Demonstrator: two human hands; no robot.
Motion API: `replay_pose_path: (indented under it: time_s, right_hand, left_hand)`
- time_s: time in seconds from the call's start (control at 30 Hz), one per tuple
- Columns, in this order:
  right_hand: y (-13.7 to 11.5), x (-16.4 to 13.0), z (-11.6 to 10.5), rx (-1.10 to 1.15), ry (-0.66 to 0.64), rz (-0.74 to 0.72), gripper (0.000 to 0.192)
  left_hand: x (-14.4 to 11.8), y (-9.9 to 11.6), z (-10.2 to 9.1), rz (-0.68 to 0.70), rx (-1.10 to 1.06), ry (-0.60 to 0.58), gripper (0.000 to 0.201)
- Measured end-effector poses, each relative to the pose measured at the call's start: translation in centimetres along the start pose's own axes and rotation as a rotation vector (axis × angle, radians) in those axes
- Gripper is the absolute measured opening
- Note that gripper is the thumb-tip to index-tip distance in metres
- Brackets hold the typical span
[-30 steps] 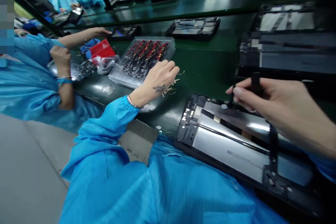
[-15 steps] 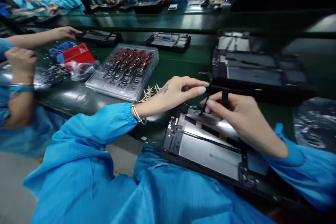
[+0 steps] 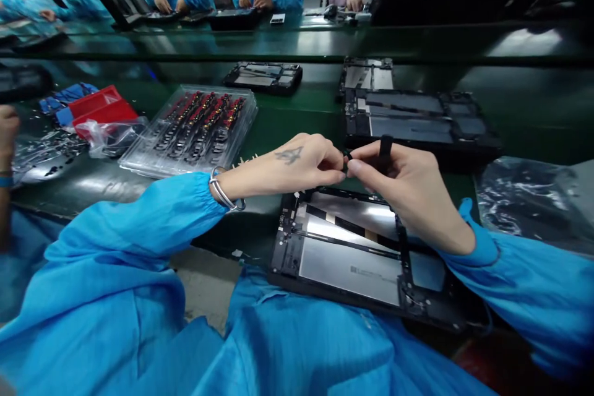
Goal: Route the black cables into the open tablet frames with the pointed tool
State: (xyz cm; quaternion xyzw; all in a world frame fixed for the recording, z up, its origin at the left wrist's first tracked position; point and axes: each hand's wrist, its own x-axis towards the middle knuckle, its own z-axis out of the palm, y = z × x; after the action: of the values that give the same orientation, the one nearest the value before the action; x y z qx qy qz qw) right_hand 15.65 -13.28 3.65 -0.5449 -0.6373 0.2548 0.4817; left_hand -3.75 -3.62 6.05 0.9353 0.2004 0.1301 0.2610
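Observation:
Just above the far edge of an opened tablet-like device (image 3: pixel 350 263), my two hands meet at the fingertips. A small dark piece (image 3: pixel 348 159), too small to name, is pinched between them. My left hand (image 3: pixel 301 161) reaches in from the left, thumb and index finger closed on one side of the piece. On the other side my right hand (image 3: pixel 411 189) pinches it between thumb and fingers. A black band (image 3: pixel 385 151) shows at a finger of my right hand. The device lies at my lap, its silvery plates and black strips facing up.
A clear tray (image 3: pixel 139 158) of small red-and-black parts lies to the left, beside a red packet (image 3: pixel 99 111) and plastic bags. More opened devices (image 3: pixel 408 114) lie beyond my hands. A clear plastic bag (image 3: pixel 520 198) is at right. Co-workers' hands (image 3: pixel 255 1) work across the bench.
My right hand has lifted off the device toward my left hand. My left fingers, apart before, have closed at the small dark piece. The view has shifted right; the neighbour's reaching arm has left it.

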Motion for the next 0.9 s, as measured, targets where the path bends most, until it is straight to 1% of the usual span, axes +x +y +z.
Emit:
replay_pose_path:
  time_s: [0.07, 0.1, 0.17, 0.2, 0.27, 0.3, 0.33, 0.4, 0.5, 0.63, 0.73, 0.83, 0.9]
  right_hand:
    - [0.0, 0.0, 0.1, 0.007, 0.015, 0.005, 0.012]
    - [0.0, -0.1, 0.1, 0.029, 0.027, 0.014, 0.012]
    - [-0.1, -0.1, 0.1, 0.106, 0.053, 0.043, 0.012]
    - [-0.2, -0.1, 0.0, 0.149, 0.065, 0.057, 0.013]
    - [-0.3, -0.3, 0.0, 0.210, 0.078, 0.067, 0.015]
    - [-0.4, -0.3, 0.0, 0.219, 0.083, 0.063, 0.016]
    - [-0.5, -0.4, 0.1, 0.215, 0.091, 0.052, 0.016]
    - [-0.7, -0.6, 0.1, 0.186, 0.107, 0.021, 0.016]
    - [-0.9, -0.8, 0.1, 0.154, 0.113, -0.012, 0.015]
    - [-1.0, -0.8, 0.0, 0.130, 0.110, -0.031, 0.013]
    - [-1.4, -0.8, 0.0, 0.116, 0.105, -0.041, 0.016]
    - [-2.1, -1.3, 0.0, 0.091, 0.081, -0.034, 0.021]
    - [-2.3, -1.8, -0.1, 0.015, 0.089, -0.043, 0.020]
  left_hand:
    - [-0.1, -0.1, 0.1, 0.056, 0.047, -0.002, 0.017]
    - [-0.2, -0.1, 0.1, 0.087, 0.055, 0.031, 0.021]
    - [-0.5, 0.2, 0.2, 0.150, 0.108, 0.169, 0.037]
    - [-0.6, 0.4, 0.3, 0.180, 0.172, 0.258, 0.038]
    - [-0.8, 1.0, 0.6, 0.234, 0.368, 0.415, 0.023]
    - [-0.8, 1.4, 0.8, 0.255, 0.474, 0.455, 0.018]
    - [-0.8, 1.7, 1.0, 0.270, 0.567, 0.475, 0.020]
    - [-0.6, 2.2, 1.4, 0.279, 0.695, 0.498, 0.028]
    - [-0.5, 2.6, 1.7, 0.271, 0.781, 0.511, 0.032]
    - [-0.8, 2.8, 1.7, 0.263, 0.806, 0.491, 0.034]
    - [-0.7, 3.1, 1.7, 0.267, 0.829, 0.486, 0.036]
    - [-0.4, 3.9, 1.6, 0.230, 0.846, 0.442, 0.040]
    - [-0.8, 4.8, 1.3, 0.205, 0.825, 0.403, 0.045]
